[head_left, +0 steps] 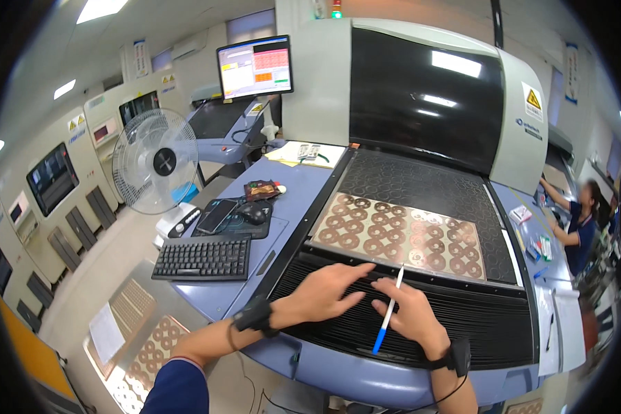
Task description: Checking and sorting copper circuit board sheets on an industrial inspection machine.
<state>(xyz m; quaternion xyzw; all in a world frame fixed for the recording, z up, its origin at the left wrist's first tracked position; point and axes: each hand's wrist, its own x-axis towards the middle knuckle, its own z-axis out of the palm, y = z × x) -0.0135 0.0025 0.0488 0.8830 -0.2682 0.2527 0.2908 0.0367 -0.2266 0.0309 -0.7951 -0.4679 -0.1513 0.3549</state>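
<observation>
A flat panel (410, 243) with rows of copper-coloured rings lies on the dark textured bed (414, 183) of a large machine. Just in front of its near edge, over the black ribbed cover (324, 331), is my left hand (324, 293). Its fingers stretch out to the right with the thumb apart, and nothing is in it. My right hand (415, 316) holds a slim white pen (391, 310) with a blue end. That blue end points down towards me, and the narrow tip points at the panel's near edge. Dark bands are on both my wrists.
Left on the blue-grey top are a keyboard (201, 258), mouse (254, 213) and phone (217, 215). A fan (155, 162) stands beyond, near a monitor (255, 67). More ringed panels (152, 352) lie low at left. Papers (559, 328) and a person (583, 224) are at right.
</observation>
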